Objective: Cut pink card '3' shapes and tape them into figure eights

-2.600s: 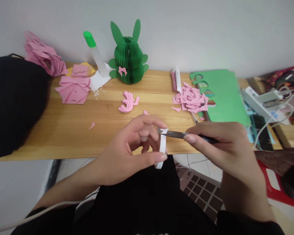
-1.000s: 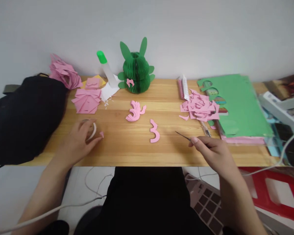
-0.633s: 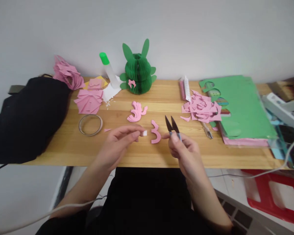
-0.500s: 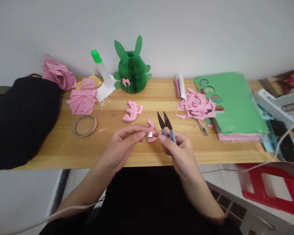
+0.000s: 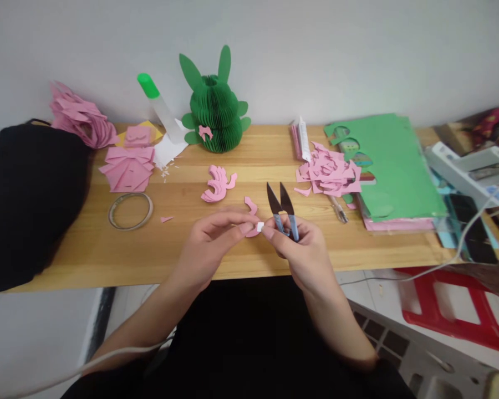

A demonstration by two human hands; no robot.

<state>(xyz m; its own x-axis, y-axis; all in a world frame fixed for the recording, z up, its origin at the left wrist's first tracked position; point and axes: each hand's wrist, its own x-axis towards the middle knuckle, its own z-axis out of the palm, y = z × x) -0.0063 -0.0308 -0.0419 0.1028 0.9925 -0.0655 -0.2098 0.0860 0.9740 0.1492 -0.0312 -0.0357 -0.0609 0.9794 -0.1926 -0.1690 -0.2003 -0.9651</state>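
Between the fingertips of both hands sits a small white square piece (image 5: 260, 226), perhaps tape. My left hand (image 5: 210, 241) is closed in a pinch on its left side. My right hand (image 5: 305, 244) has thread snips (image 5: 281, 209) gripped in the palm, blades apart and pointing away from me; its thumb and finger touch the white piece too. Just behind the fingertips a pink curved paper cutout (image 5: 250, 205) lies on the table, partly hidden. Farther back is a small stack of similar pink cutouts (image 5: 216, 184).
A green paper rabbit-like figure (image 5: 214, 113) with a pink cutout on it stands by the wall. Left are a tape roll (image 5: 111, 213), a glue bottle (image 5: 160, 108), pink paper (image 5: 128, 168) and a black bag (image 5: 33, 205). Right are pink scraps (image 5: 330, 170) and green sheets (image 5: 403, 172).
The view has shifted slightly, so the table's things appear a little further left and up. Both hands keep their pinch; the white piece now shows flatter between the fingertips.
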